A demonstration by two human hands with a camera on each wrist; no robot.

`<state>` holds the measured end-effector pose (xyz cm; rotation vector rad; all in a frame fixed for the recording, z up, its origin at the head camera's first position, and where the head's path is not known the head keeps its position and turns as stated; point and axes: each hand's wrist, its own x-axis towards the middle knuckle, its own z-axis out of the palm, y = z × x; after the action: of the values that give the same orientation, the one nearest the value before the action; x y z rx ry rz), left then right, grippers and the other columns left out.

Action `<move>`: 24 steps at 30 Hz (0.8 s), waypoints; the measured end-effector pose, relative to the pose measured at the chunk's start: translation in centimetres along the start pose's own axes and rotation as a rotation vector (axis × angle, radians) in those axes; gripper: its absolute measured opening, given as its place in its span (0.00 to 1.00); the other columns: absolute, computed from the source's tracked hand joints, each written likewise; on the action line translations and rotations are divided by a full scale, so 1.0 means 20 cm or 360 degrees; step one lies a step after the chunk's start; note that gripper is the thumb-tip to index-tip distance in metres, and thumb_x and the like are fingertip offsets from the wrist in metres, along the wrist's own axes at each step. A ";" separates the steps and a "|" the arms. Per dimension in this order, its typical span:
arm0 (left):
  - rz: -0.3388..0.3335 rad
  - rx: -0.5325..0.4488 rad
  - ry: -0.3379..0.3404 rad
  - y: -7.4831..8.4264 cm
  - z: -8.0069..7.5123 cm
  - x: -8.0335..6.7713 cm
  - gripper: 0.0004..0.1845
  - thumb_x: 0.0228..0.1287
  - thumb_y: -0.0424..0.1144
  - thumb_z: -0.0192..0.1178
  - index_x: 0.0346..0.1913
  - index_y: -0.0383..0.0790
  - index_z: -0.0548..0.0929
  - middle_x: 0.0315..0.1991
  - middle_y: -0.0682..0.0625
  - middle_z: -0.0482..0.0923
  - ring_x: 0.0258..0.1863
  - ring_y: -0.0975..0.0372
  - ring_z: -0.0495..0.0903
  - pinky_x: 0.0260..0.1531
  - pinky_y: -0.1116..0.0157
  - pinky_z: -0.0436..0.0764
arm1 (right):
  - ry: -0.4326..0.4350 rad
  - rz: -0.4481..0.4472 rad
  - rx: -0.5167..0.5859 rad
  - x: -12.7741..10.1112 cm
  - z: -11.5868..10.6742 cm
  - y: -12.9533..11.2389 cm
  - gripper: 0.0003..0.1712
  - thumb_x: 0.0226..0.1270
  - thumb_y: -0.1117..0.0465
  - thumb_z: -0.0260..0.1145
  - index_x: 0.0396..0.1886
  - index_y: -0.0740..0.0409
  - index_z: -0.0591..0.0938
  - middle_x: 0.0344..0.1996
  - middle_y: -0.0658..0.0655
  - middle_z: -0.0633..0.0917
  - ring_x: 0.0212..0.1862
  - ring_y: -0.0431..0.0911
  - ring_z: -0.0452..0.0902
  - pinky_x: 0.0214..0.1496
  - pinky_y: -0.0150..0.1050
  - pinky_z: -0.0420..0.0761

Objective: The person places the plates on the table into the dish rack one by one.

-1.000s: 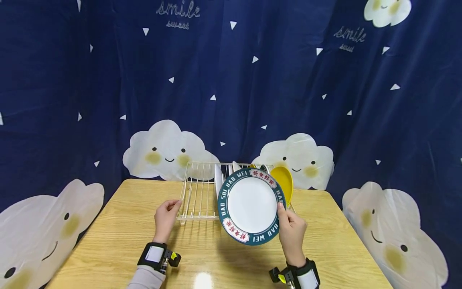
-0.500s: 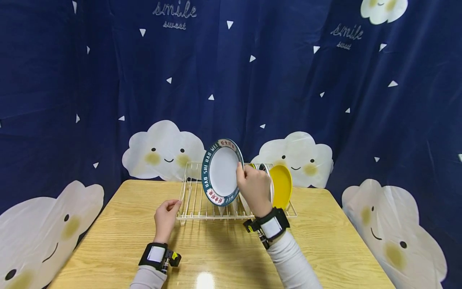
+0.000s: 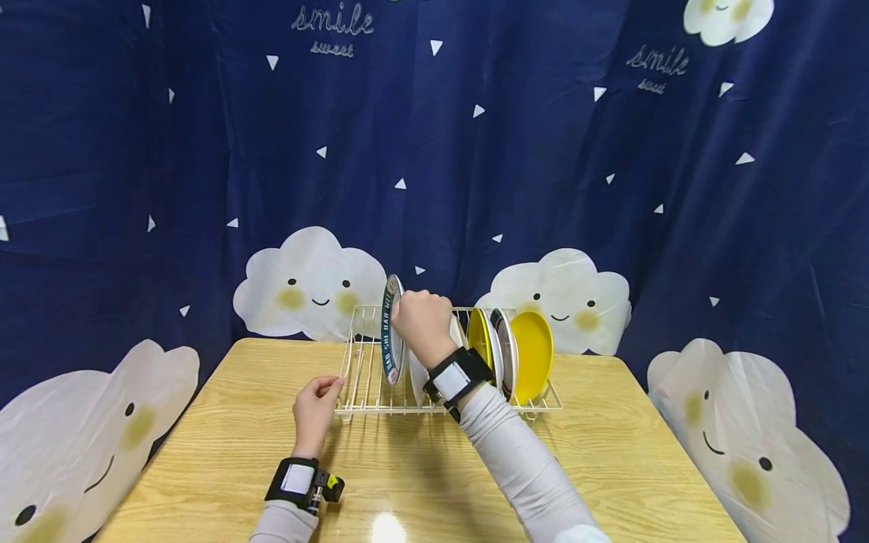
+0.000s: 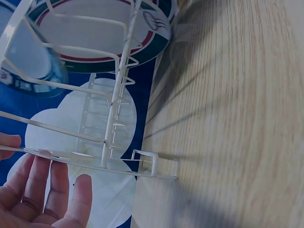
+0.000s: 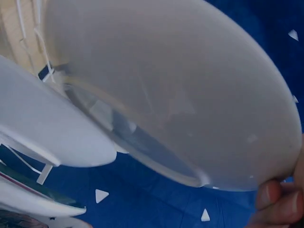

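A white plate with a green lettered rim point(image 3: 391, 332) stands on edge in the left part of a white wire dish rack point(image 3: 365, 366). My right hand point(image 3: 413, 315) grips the plate's top edge. In the right wrist view its pale underside point(image 5: 166, 95) fills the frame, with my fingertips point(image 5: 280, 204) on the rim at the lower right. My left hand point(image 3: 326, 389) holds the rack's front left corner. The left wrist view shows the rack's front wire point(image 4: 85, 159) running between my thumb and fingers point(image 4: 47, 185).
Further right in the rack stand a white plate point(image 3: 416, 373), a yellow plate point(image 3: 478, 335), a dark-rimmed plate point(image 3: 505, 351) and a yellow dish point(image 3: 532, 353). The rack sits at the back of a wooden table point(image 3: 224, 445), against a blue cloud-print curtain point(image 3: 475, 151).
My right hand carried the green-rimmed plate from in front of the rack up and left, turned it edge-on, and lowered it into the rack's left side. The left hand stayed at the corner.
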<state>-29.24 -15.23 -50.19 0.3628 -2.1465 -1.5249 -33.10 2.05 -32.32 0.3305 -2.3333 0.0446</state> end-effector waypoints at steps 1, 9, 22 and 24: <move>-0.0003 -0.0002 -0.0005 0.00 0.00 0.00 0.12 0.55 0.46 0.61 0.36 0.41 0.83 0.28 0.46 0.82 0.21 0.69 0.75 0.22 0.73 0.73 | -0.0057 -0.0007 -0.0011 0.01 0.01 -0.02 0.19 0.53 0.57 0.56 0.04 0.52 0.72 0.07 0.53 0.76 0.12 0.47 0.71 0.07 0.39 0.59; -0.0023 -0.0035 -0.0008 0.00 0.01 0.00 0.12 0.55 0.46 0.62 0.36 0.41 0.82 0.28 0.46 0.82 0.23 0.61 0.78 0.21 0.74 0.74 | -0.0242 -0.0082 -0.0103 0.03 0.14 -0.10 0.10 0.47 0.57 0.62 0.10 0.50 0.77 0.14 0.51 0.81 0.18 0.47 0.76 0.14 0.43 0.69; -0.0082 -0.0040 -0.0014 -0.01 0.01 0.00 0.12 0.55 0.46 0.62 0.37 0.42 0.82 0.29 0.46 0.82 0.26 0.60 0.78 0.22 0.73 0.74 | -0.0305 -0.0077 -0.0153 -0.09 0.28 -0.10 0.09 0.47 0.56 0.63 0.11 0.49 0.79 0.15 0.50 0.81 0.18 0.45 0.77 0.11 0.42 0.67; -0.0079 -0.0034 -0.0008 -0.01 0.01 0.00 0.12 0.55 0.46 0.62 0.37 0.42 0.82 0.29 0.46 0.82 0.25 0.61 0.77 0.22 0.73 0.74 | -0.0323 -0.0055 -0.0138 -0.09 0.29 -0.10 0.08 0.46 0.55 0.63 0.13 0.50 0.79 0.16 0.51 0.82 0.18 0.46 0.77 0.12 0.42 0.68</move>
<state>-29.31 -15.08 -50.38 0.4081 -2.1382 -1.5768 -35.40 -0.20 -37.89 0.3459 -2.5202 -0.1119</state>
